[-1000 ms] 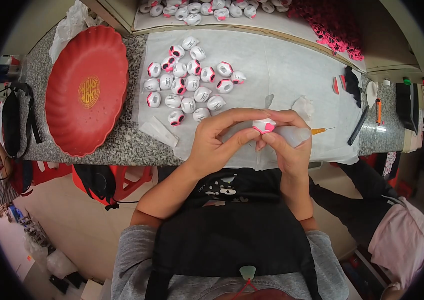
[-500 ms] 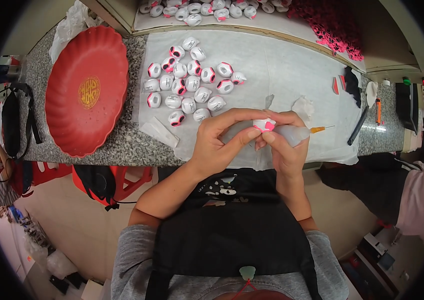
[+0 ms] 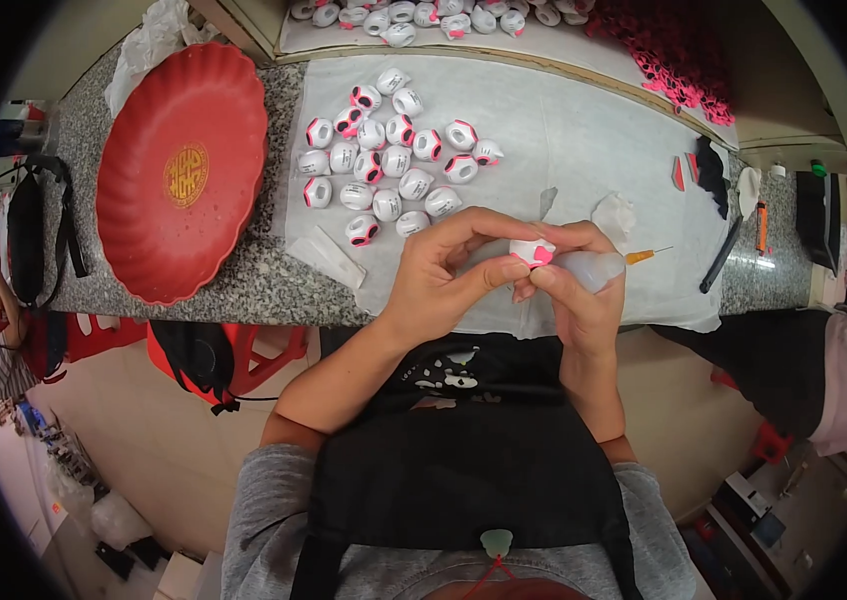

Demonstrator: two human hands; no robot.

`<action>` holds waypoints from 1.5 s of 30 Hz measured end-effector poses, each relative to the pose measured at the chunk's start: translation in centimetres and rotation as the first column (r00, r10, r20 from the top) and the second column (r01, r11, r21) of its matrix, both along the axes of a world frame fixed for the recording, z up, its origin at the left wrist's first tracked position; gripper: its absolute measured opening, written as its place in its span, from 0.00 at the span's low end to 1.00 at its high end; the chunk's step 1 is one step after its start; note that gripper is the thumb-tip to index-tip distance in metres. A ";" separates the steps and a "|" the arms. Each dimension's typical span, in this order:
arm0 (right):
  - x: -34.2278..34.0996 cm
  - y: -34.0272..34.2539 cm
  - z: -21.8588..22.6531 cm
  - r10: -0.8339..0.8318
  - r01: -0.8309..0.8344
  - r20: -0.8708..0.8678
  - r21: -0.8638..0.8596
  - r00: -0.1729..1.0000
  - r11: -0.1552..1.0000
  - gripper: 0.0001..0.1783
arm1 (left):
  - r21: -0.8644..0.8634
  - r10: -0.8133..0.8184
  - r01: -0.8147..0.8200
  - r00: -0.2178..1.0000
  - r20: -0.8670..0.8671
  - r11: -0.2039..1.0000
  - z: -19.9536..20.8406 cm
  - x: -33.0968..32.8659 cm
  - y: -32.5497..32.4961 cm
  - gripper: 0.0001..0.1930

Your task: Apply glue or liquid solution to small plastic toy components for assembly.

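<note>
centrally, white-pink piece [image 3: 534, 251] between left hand [image 3: 426, 278], right hand [image 3: 589, 310], both clamped on it

A speckled grey granite countertop [image 3: 284, 110] fronts a pale-lined shelf [image 3: 574, 52]; below, a red plastic stool [image 3: 289, 345] stands on a beige floor [image 3: 134, 430]; a white glint [image 3: 759, 262] marks the countertop's right end.

Concealed, Cropped Items

Near the counter [image 3: 269, 290] front edge, the right hand [image 3: 586, 300] partly covers a translucent bottle [image 3: 598, 269]; fingers [image 3: 474, 222] conceal parts of a white-and-pink piece [image 3: 532, 252]. Beyond the back edge, the frame crops shelved pieces [image 3: 456, 24].
</note>
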State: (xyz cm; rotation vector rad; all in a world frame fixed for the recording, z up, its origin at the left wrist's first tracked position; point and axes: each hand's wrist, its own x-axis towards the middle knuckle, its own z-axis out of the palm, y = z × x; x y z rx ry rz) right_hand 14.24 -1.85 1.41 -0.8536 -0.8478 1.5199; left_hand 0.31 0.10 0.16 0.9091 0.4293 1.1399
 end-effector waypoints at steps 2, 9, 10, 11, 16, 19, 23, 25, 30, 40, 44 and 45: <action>0.1 -0.1 0.1 0.001 -0.001 0.027 0.006 1.000 1.000 0.14 | 0.032 0.019 -0.019 1.000 -0.010 0.999 -0.1 0.2 -0.1 0.09; -0.1 -0.4 -0.4 -0.048 0.048 -0.011 0.036 0.999 0.998 0.13 | 0.022 -0.009 0.011 0.998 -0.064 1.000 0.1 0.2 -0.7 0.11; -0.3 -0.4 -0.5 -0.042 0.042 -0.015 0.043 0.999 0.998 0.13 | 0.005 -0.010 0.010 0.998 -0.062 1.000 0.1 0.2 -0.6 0.11; -0.4 -0.5 -0.7 -0.058 0.059 -0.020 0.039 0.998 0.998 0.14 | 0.012 -0.003 0.004 0.998 -0.067 1.000 0.3 0.1 -0.6 0.11; 0.7 0.3 -0.4 -0.127 0.128 0.117 -0.005 0.985 0.992 0.18 | 0.622 0.478 0.009 0.632 -0.610 0.783 1.6 0.1 1.5 0.12; 2.2 0.5 0.0 -0.218 0.219 0.307 0.031 0.926 0.975 0.24 | 0.774 0.672 0.141 0.416 -0.612 0.617 0.7 -0.6 3.3 0.13; 3.0 0.2 -0.5 -0.250 0.218 0.338 0.130 0.907 0.967 0.28 | 0.783 0.725 0.132 0.311 -0.615 0.608 2.3 -1.1 5.3 0.15; 2.6 -0.4 -0.4 -0.366 0.322 0.326 0.180 0.872 0.929 0.27 | 0.819 0.787 0.086 0.236 -0.570 0.568 3.3 -2.0 7.8 0.15; 3.1 -0.9 -0.7 -0.233 0.193 0.201 0.200 0.952 0.961 0.21 | 0.865 0.911 0.288 -0.179 -0.372 0.411 1.7 -3.0 13.7 0.11; 3.3 -0.8 0.2 -0.156 0.131 0.220 0.122 0.963 0.984 0.19 | 0.831 0.902 0.355 -0.213 -0.375 0.429 1.6 -3.6 14.4 0.10; 3.5 -0.9 0.8 -0.163 0.134 0.232 0.134 0.959 0.982 0.20 | 0.828 0.824 -0.018 0.111 -0.555 0.560 3.8 -3.6 10.9 0.10; 3.4 -1.0 1.2 -0.202 0.166 0.278 0.148 0.939 0.975 0.20 | 0.619 0.625 -0.179 0.443 -0.643 0.765 4.2 -3.6 9.7 0.10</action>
